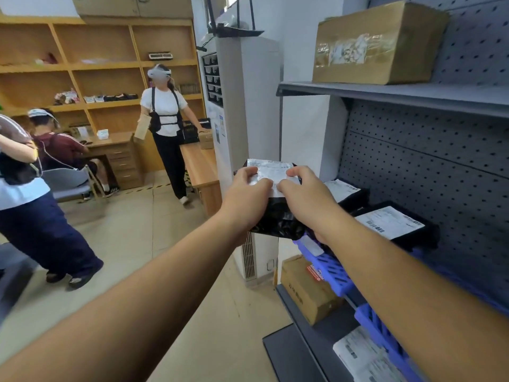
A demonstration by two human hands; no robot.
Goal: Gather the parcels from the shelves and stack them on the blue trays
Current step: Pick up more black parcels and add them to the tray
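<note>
The left hand and the right hand both grip one black parcel, fingers curled over its top edge and onto its white label. The parcel is held in the air, just left of the grey metal shelf unit and above the end of a blue tray that sits on the middle shelf. Two more black parcels with white labels lie on that tray level behind the right forearm, one near and one further back. Below, a second blue tray holds a white-labelled parcel, and a brown carton stands on the lower shelf beside it. A large cardboard box rests on the top shelf. A white floor-standing air conditioner stands directly behind the held parcel. Further left, one person stands by a wooden bench, another sits at a desk, and a third stands at the left edge.
</note>
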